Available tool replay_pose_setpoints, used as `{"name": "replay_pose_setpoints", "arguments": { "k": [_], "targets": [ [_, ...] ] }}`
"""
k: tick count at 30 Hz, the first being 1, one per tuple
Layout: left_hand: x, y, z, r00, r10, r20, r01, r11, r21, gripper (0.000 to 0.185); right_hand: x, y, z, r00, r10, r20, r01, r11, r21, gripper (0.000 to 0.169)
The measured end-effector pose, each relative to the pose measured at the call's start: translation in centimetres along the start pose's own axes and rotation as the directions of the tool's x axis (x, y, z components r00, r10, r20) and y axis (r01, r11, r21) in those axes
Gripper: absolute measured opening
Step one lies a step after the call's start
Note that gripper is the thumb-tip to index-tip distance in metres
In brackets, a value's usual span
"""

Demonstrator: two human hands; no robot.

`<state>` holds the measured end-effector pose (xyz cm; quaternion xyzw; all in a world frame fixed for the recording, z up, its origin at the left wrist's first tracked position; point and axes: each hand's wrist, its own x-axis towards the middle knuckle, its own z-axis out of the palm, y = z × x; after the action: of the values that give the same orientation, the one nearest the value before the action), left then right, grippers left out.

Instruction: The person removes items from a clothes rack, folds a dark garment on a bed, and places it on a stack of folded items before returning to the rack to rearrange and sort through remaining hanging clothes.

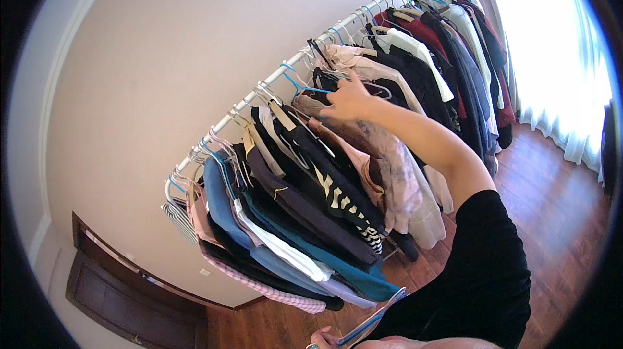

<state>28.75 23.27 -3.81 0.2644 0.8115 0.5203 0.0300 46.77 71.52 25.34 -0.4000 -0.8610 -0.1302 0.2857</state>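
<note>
My right hand reaches out to the middle of a white clothes rail packed with hanging garments. Its fingers are spread beside a blue hanger and dark clothes; whether they touch the hanger is unclear. Just below it hangs a mottled pinkish garment, and beyond it a cream one. At the bottom edge, my left hand is closed round several thin hangers, white and blue, held near my body.
A beige wall runs behind the rail. Sheer white curtains hang at a bright window on the right. A dark wooden door is at lower left, above a reddish-brown wood floor.
</note>
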Motion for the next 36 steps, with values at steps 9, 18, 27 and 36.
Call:
{"name": "replay_pose_setpoints", "arguments": {
  "k": [9,18,27,36],
  "targets": [
    [0.6,0.1,0.4,1.000,0.006,-0.025,-0.006,1.000,0.014,0.030,1.1,1.5,5.3,0.971,-0.178,-0.157,0.110,0.923,-0.368,0.050],
    [-0.7,-0.5,-0.1,0.989,-0.078,-0.128,0.088,0.994,0.070,0.026,-0.1,2.9,3.2,0.993,-0.077,-0.088,0.068,0.992,-0.109,0.046],
    [-2.0,0.4,-0.3,0.955,-0.200,-0.217,0.252,0.935,0.248,0.022,1.6,-8.5,-2.0,0.764,-0.449,-0.463,0.546,0.833,0.094,0.026],
    [-2.5,-2.1,0.1,0.969,-0.111,-0.220,0.072,0.982,-0.176,0.015,4.5,-5.6,-0.6,0.871,-0.435,0.228,0.485,0.837,-0.255,0.033]
  ]
}}
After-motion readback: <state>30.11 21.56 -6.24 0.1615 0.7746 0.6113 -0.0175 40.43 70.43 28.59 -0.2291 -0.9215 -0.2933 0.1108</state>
